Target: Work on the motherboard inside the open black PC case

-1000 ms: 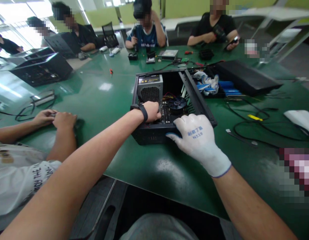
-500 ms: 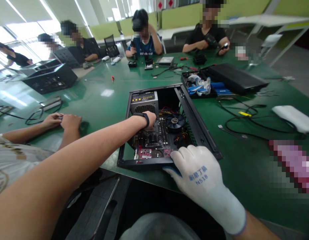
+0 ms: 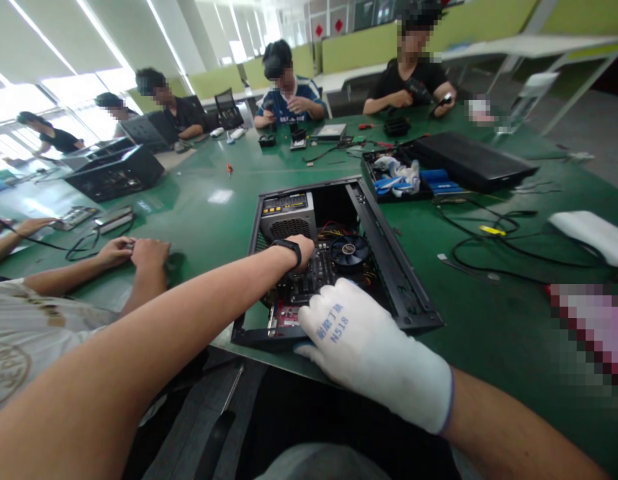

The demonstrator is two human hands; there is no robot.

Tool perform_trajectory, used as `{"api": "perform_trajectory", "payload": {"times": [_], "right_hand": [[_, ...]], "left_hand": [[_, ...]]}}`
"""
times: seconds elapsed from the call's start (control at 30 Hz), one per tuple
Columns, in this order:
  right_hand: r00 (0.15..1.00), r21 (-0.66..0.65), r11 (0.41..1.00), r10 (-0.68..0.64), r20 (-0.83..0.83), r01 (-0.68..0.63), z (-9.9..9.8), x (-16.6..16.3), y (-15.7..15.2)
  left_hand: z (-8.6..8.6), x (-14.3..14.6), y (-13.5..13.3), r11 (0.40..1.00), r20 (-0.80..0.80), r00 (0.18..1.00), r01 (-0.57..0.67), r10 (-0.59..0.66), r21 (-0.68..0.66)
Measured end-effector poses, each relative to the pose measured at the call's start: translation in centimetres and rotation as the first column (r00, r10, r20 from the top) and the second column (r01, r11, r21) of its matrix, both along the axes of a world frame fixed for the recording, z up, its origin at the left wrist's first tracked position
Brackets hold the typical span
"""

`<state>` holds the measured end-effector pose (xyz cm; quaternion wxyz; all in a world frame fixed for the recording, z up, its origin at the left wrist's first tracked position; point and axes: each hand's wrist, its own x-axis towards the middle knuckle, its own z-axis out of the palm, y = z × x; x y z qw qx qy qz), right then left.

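Observation:
An open black computer case (image 3: 406, 293) lies at the table's near edge. Inside are a power supply (image 3: 287, 217), a round black cooling fan (image 3: 349, 252) and a red circuit card (image 3: 289, 315). Bare, with a black band at its wrist, my left hand (image 3: 303, 249) reaches in beside the fan, over the motherboard (image 3: 309, 280). Its fingers curl downward, and what they hold is hidden. My right hand (image 3: 339, 327), in a white glove, grips the case's near rim, thumb outside and fingers over the inner side, covering part of the red card.
A co-worker's hands (image 3: 133, 252) rest on the green table (image 3: 199, 200) at left. Beyond the case lie a tray of gloves (image 3: 399, 177) and a black panel (image 3: 473, 157). Black cables (image 3: 469, 247) and a white object (image 3: 591, 233) are at right. Several people work across the table.
My right hand has slid left along the case's near rim, now covering more of the inside. My left hand stays over the motherboard. The view has shifted slightly.

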<state>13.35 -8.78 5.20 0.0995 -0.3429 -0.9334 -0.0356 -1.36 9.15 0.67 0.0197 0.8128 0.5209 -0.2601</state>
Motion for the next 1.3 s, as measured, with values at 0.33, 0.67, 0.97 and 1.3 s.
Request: {"api": "perform_trajectory", "payload": {"times": [0.33, 0.67, 0.97, 1.3], "right_hand": [[0.998, 0.063, 0.997, 0.038, -0.053, -0.034, -1.1, 0.3, -0.2], [0.991, 0.152, 0.987, 0.069, -0.116, -0.051, -1.5, 0.6, -0.3], [0.982, 0.226, 0.973, 0.084, -0.167, -0.044, -2.3, 0.8, -0.4], [0.977, 0.273, 0.961, 0.101, -0.186, -0.047, -2.1, 0.7, -0.2]], "left_hand": [[0.3, -0.2, 0.5, 1.000, -0.012, 1.000, -0.018, 0.018, -0.008], [0.5, -0.1, 0.6, 1.000, -0.015, 1.000, -0.010, 0.010, -0.017], [0.4, -0.1, 0.6, 1.000, -0.024, 0.999, -0.020, 0.020, -0.007], [0.3, -0.2, 0.7, 1.000, 0.004, 1.000, -0.023, 0.023, 0.000]]}}
